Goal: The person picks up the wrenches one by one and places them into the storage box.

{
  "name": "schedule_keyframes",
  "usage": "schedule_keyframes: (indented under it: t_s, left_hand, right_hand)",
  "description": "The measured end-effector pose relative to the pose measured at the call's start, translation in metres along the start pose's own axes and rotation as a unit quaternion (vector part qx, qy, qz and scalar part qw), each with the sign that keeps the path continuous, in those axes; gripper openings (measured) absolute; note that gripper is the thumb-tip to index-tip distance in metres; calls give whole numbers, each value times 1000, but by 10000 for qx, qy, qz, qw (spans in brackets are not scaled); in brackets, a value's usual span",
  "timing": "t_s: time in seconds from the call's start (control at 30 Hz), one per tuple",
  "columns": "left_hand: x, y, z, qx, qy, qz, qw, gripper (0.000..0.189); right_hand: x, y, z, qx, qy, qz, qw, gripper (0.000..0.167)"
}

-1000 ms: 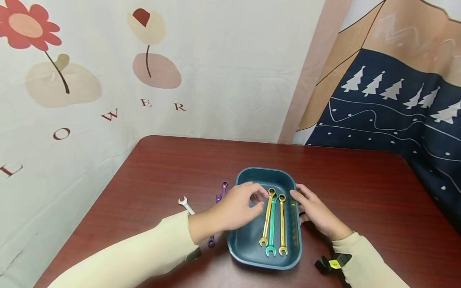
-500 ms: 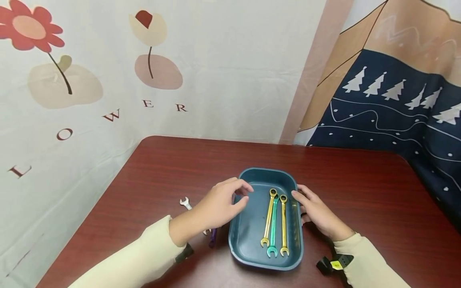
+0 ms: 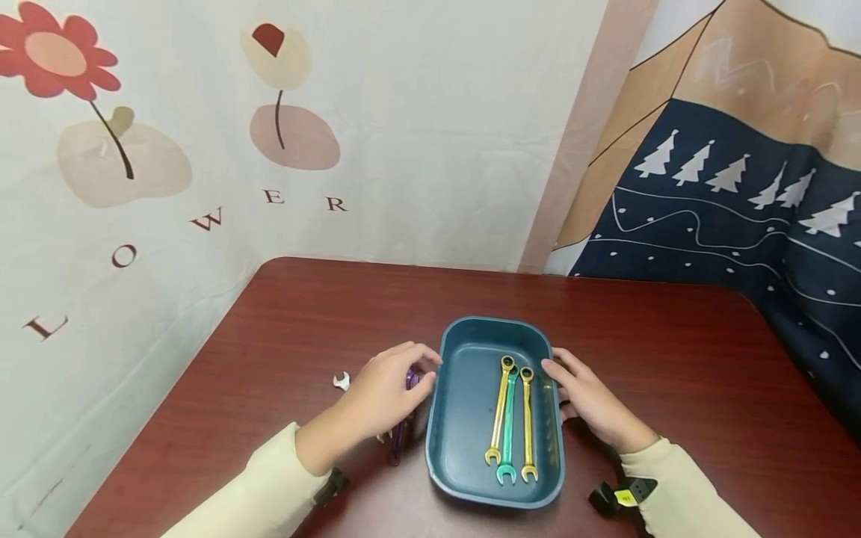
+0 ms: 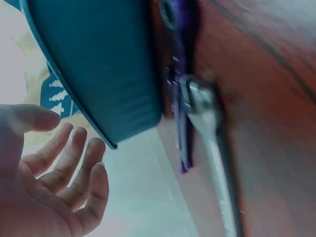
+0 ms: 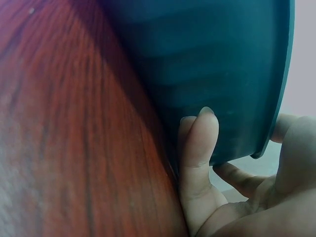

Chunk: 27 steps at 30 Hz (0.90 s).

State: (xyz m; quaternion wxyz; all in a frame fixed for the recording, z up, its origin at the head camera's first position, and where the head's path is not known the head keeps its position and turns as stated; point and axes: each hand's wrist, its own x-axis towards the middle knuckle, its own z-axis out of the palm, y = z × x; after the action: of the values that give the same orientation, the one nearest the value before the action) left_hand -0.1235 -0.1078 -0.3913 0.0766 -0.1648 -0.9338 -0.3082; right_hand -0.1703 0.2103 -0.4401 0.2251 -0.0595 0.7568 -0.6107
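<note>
A blue tray (image 3: 464,456) sat on a red-brown table (image 3: 323,314), with two gold wrenches (image 3: 528,426) and a green wrench (image 3: 509,426) inside. The right hand (image 3: 597,401) gripped its right wall, thumb at the rim. The left hand (image 3: 380,394), fingers loosely curved, thumb apart, hovered beside its left edge, near purple wrenches (image 3: 397,442) and a silver wrench (image 4: 217,163).

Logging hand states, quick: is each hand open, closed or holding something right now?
Left hand: open, relaxed, holding nothing, beside the dark blue-green rectangular plastic-looking tray.
Right hand: closed, gripping that tray by its side.
</note>
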Motion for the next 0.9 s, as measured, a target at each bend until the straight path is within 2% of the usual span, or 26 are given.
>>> schedule_keyframes:
  t_s: [0.2, 0.33, 0.47, 0.63, 0.8, 0.9]
  left_hand:
    - [3, -15, 5, 265, 33, -275, 9993, 13]
    - [6, -22, 7, 456, -127, -256, 9986, 12]
    - [7, -26, 8, 860, -348, -325, 9952, 14]
    - [7, -27, 8, 1378, -727, -473, 9866, 18]
    - [8, -27, 10, 1986, -738, -256, 9770, 24]
    - [8, -26, 10, 2397, -782, -151, 9676, 29]
  right_hand:
    - [1, -1, 0, -1, 8, 21, 10000, 60]
    - [1, 0, 0, -36, 20, 41, 10000, 61]
    - [1, 1, 1, -58, 37, 58, 10000, 60]
    - [1, 1, 1, -41, 22, 38, 10000, 60]
    - [1, 2, 0, -40, 50, 48, 10000, 59]
    - [1, 2, 0, -68, 67, 49, 9999, 60]
